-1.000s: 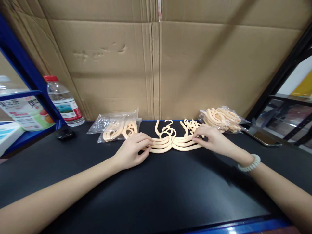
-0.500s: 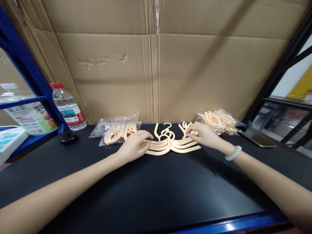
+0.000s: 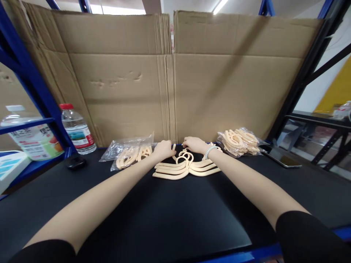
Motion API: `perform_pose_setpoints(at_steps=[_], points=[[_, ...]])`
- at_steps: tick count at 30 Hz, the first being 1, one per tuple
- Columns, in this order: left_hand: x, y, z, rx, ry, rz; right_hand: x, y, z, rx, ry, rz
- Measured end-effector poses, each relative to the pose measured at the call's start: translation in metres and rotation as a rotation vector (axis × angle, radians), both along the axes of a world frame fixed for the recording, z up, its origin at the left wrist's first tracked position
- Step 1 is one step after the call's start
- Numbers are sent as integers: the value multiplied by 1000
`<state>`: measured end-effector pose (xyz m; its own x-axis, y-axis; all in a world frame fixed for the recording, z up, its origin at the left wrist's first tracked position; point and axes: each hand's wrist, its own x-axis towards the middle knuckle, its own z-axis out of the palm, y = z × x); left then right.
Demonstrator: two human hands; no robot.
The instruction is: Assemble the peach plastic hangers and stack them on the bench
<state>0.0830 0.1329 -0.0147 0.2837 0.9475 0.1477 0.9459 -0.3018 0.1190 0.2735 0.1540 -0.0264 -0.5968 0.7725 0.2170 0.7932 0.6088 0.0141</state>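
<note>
Behind the row, my left hand (image 3: 163, 149) is closed at the upright arm of a loose cream folding clothes hanger (image 3: 174, 148). My right hand (image 3: 194, 144), a pale bead bracelet on its wrist, has its fingers curled down at the hook end of the same hanger; the fingertips are partly hidden. Between my forearms lie several cream hangers (image 3: 172, 176), stacked in a row with arms spread and hooks toward the wall. More small hanger parts (image 3: 216, 146) sit just behind my right wrist, partly covered.
A clear bag of hanger parts (image 3: 128, 156) lies on the left, another bag (image 3: 238, 141) on the right beside a phone (image 3: 285, 160). A red-capped water bottle (image 3: 79, 131) and a black object (image 3: 76, 163) stand at left. Cardboard (image 3: 123, 84) walls off the black table (image 3: 164, 219).
Both hands have moved from the ends of the stacked hangers inward and back to the loose hanger behind them. The view has tilted upward.
</note>
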Motion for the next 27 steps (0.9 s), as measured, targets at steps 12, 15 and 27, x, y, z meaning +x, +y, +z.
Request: perform_pose_setpoints(at_steps=[12, 15, 27], points=[[-12, -20, 33, 21, -274, -101, 17, -43, 25, 179, 751, -182], [-20, -49, 36, -90, -411, -229, 21, -80, 26, 93, 945, -178], [-19, -120, 0, -608, -1198, -295, -1, -165, 0, -665, 1723, 8]])
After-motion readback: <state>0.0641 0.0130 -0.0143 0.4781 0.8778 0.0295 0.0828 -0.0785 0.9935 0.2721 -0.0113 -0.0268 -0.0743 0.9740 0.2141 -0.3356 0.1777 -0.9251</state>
